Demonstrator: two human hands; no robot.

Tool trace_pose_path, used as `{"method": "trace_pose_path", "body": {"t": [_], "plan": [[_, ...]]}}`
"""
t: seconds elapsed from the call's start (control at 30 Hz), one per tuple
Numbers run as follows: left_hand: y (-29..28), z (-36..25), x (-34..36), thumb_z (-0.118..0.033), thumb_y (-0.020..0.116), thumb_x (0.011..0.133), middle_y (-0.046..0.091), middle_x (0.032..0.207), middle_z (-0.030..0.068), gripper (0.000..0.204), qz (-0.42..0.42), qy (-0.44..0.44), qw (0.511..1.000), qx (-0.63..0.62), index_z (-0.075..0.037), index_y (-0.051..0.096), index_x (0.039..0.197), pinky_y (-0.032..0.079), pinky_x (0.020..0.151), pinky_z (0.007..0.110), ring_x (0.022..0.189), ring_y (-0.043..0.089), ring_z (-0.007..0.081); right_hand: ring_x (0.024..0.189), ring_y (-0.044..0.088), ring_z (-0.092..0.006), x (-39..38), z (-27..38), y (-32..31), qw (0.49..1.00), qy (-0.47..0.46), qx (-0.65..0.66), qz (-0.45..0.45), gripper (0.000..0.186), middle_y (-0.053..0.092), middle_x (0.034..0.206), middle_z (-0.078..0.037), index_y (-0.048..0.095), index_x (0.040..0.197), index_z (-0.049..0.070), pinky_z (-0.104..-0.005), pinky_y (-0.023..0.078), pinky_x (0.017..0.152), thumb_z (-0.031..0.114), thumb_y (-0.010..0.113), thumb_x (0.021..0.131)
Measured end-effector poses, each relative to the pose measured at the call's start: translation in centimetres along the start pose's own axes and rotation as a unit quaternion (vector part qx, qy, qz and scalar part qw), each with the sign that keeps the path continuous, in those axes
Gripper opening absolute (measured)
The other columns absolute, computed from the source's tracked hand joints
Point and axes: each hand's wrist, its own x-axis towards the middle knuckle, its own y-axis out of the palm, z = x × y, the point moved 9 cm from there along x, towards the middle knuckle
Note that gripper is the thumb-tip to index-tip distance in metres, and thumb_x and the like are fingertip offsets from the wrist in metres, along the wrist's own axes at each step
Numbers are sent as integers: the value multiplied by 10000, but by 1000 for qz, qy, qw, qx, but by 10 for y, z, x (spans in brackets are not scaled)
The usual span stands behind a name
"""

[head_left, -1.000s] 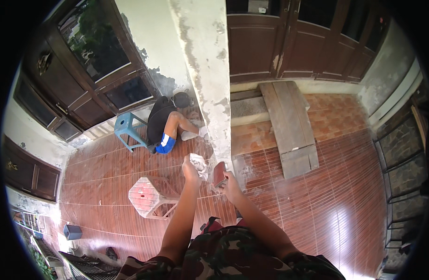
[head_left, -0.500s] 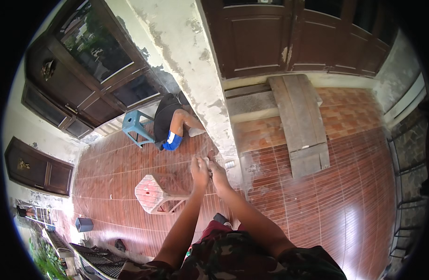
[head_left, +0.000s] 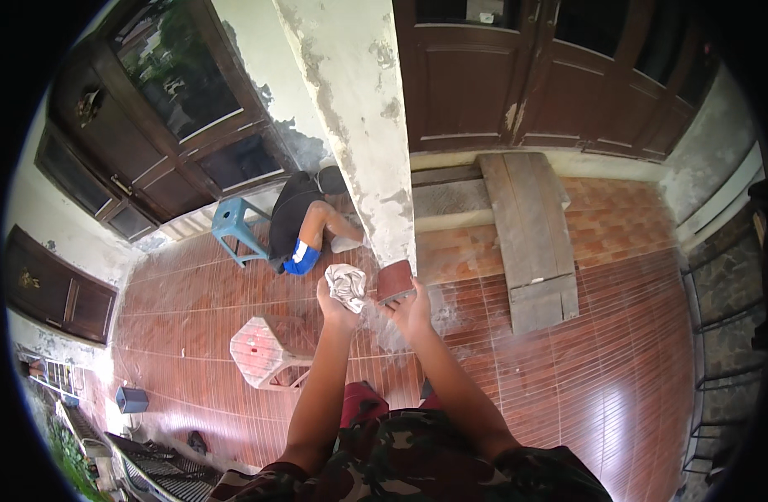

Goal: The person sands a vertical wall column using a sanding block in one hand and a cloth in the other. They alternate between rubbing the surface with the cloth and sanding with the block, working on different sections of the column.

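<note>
My left hand [head_left: 338,309] is curled around a crumpled white cloth [head_left: 345,286]. My right hand [head_left: 409,311] grips a red flat pad [head_left: 395,276], perhaps sandpaper, just right of the cloth. Both hands are held out in front of me at the foot of a tall, patchy white pillar [head_left: 350,109], with white dust on the tiled floor below. A pale pink stool [head_left: 254,350] with a hexagonal seat stands below and left of my left hand.
Another person [head_left: 292,222] in dark top and blue shorts crouches left of the pillar by a blue stool [head_left: 229,219]. A wooden board [head_left: 526,226] rests across the step on the right. Brown doors [head_left: 463,84] line the walls; metal railings are at both lower sides.
Half a second ago my hands were pressed together; now they are apart, with cloth and pad plainly visible, as they were a second ago but slightly higher.
</note>
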Motion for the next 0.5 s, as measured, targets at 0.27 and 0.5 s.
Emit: {"method": "trace_pose_path", "body": {"t": [0.27, 0.5], "plan": [[-19, -20, 50, -403, 398, 1005, 708, 1040, 98, 424, -8, -70, 996, -50, -80, 639, 1136, 542, 763, 479, 916, 682, 305, 1162, 613, -380, 36, -10, -6, 989, -79, -98, -74, 703, 574, 1243, -201, 404, 1440, 23, -502, 490, 1015, 477, 648, 963], [-26, -72, 103, -346, 416, 987, 701, 1026, 90, 367, 94, -108, 985, -93, -93, 643, 1126, 562, 807, 491, 940, 683, 311, 978, 585, -125, 71, 30, 85, 914, -268, -273, -138, 484, 595, 1157, -33, 546, 1405, 46, -332, 479, 916, 256, 625, 976]]}}
